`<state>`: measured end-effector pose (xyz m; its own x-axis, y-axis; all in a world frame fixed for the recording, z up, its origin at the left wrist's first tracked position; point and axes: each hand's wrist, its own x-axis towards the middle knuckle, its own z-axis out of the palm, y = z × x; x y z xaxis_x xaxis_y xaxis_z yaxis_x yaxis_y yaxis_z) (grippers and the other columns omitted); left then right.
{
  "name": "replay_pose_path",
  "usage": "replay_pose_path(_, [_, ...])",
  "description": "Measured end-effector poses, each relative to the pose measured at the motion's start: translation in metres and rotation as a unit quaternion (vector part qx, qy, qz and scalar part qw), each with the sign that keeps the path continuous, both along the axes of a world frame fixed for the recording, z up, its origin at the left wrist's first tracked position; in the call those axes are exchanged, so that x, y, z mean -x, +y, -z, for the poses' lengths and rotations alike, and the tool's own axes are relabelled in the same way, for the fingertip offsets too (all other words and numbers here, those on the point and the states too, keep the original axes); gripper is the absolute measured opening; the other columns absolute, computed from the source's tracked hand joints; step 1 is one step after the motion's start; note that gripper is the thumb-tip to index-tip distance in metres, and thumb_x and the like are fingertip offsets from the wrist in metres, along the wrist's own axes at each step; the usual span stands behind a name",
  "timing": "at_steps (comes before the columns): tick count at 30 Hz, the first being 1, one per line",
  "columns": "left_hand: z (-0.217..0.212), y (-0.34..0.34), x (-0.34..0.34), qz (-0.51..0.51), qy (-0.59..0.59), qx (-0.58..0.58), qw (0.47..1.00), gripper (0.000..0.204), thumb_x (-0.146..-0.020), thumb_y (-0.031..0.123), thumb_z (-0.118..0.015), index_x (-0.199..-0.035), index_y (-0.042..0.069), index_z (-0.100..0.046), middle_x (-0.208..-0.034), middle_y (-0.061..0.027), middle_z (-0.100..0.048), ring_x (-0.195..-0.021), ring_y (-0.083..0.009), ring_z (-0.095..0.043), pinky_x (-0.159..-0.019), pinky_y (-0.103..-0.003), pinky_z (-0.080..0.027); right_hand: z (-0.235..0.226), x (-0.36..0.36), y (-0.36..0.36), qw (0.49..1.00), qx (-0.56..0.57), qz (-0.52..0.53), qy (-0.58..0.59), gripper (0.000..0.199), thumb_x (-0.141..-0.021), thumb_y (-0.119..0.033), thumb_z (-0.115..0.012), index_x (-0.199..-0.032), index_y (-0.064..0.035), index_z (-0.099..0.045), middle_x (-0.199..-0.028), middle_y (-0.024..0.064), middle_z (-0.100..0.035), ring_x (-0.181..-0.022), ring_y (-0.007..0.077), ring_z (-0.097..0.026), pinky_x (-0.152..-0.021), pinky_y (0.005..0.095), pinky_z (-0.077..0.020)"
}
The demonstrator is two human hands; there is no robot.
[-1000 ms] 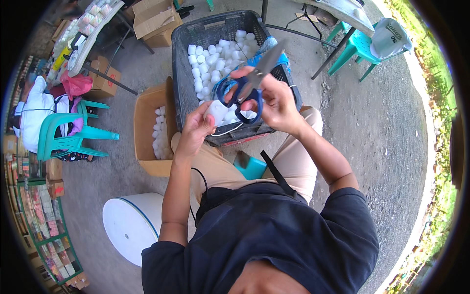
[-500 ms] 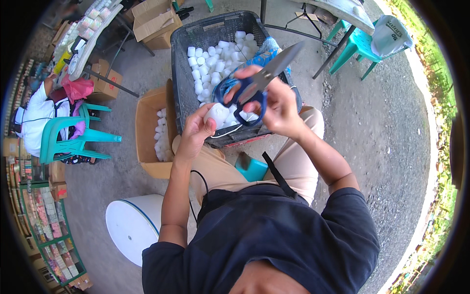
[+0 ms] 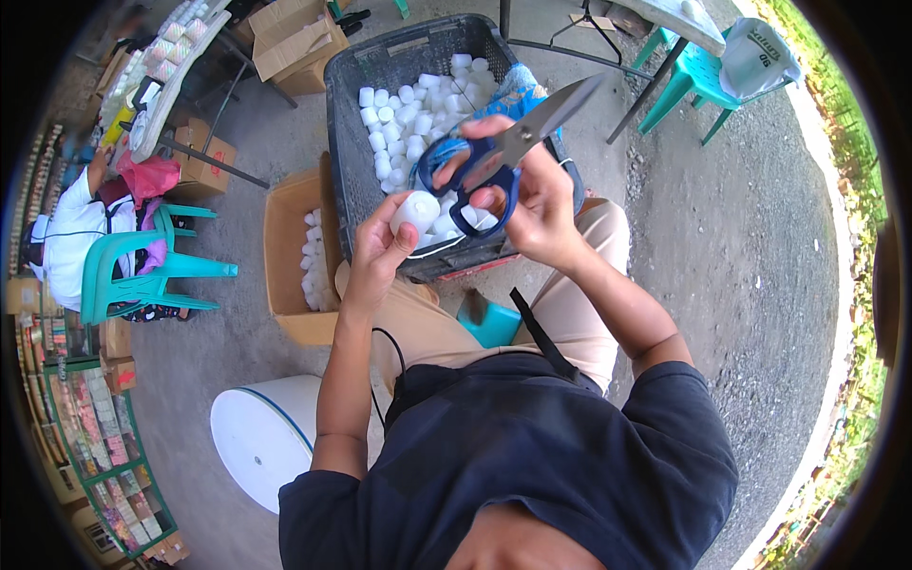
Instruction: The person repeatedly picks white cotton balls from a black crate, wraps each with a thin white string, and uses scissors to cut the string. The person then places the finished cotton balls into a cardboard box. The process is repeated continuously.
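The left hand is clamped on a white cylinder, thumb on its near side, above the near left part of the black crate. The right hand grips blue-handled scissors, fingers in the loops, the blades pointing far right. More cylinders lie in the crate, with a blue cloth at its right side. Left of the crate, a box holds others; a white drum sits nearer.
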<state>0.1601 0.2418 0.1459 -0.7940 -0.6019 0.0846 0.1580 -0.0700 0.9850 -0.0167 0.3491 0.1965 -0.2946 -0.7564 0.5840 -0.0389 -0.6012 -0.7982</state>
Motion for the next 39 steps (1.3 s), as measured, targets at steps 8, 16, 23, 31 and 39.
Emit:
replay_pose_path(8, [0.015,-0.019,-0.004,0.028,0.169,-0.124,0.978,0.055,-0.093,0.039,-0.056,-0.135,0.007,-0.04,-0.102,-0.0113,-0.058,-0.09,-0.0227,-0.056,-0.082,-0.034,-0.045,0.037,0.01,-0.01,0.985,-0.153,0.001,-0.078,0.04,-0.089,-0.002,-0.059,-0.126,-0.0035,-0.046,-0.088,0.0052,-0.063,-0.081,0.0113,-0.061,-0.075,0.027,-0.0493])
replay_pose_path(16, [0.012,-0.042,0.009,-0.06,0.204,-0.142,0.967,0.047,-0.094,0.048,-0.047,-0.135,0.025,-0.042,-0.147,-0.0191,-0.035,-0.131,-0.0371,-0.041,-0.101,-0.051,-0.04,0.052,-0.069,0.016,0.845,-0.32,-0.281,-0.323,0.051,-0.093,-0.048,-0.056,-0.117,-0.0036,-0.05,-0.082,0.0037,-0.053,-0.065,0.0108,-0.057,-0.057,0.0252,-0.0485])
replay_pose_path(23, [0.012,-0.029,0.002,-0.065,0.19,-0.19,0.961,0.054,-0.094,0.05,-0.045,-0.139,0.023,-0.035,-0.146,-0.0169,-0.036,-0.12,-0.031,-0.052,-0.098,-0.048,-0.047,0.057,-0.067,-0.009,0.9,-0.294,-0.212,-0.243,0.046,-0.094,-0.043,-0.056,-0.116,-0.0027,-0.049,-0.08,0.0026,-0.054,-0.061,0.0105,-0.056,-0.052,0.0235,-0.0454])
replay_pose_path(31, [0.045,-0.033,0.006,-0.118,0.185,-0.298,0.929,0.04,-0.097,0.054,-0.04,-0.104,0.015,-0.044,-0.087,-0.0008,-0.052,-0.067,-0.0132,-0.05,-0.058,-0.027,-0.043,0.066,-0.074,-0.012,0.908,-0.319,-0.168,-0.211,0.049,-0.09,-0.049,-0.059,-0.107,-0.0035,-0.053,-0.068,0.0008,-0.052,-0.046,0.0089,-0.051,-0.044,0.022,-0.043])
replay_pose_path(39, [0.049,-0.103,-0.033,-0.278,0.243,-0.335,0.867,0.051,-0.097,0.055,-0.037,-0.081,0.007,-0.044,-0.061,-0.0016,-0.038,-0.051,-0.0112,-0.033,-0.045,-0.025,-0.026,0.049,0.01,-0.058,0.951,-0.294,0.092,-0.009,0.045,-0.088,-0.043,-0.066,-0.101,-0.0014,-0.055,-0.065,0.0013,-0.053,-0.05,0.0084,-0.052,-0.045,0.0236,-0.0434])
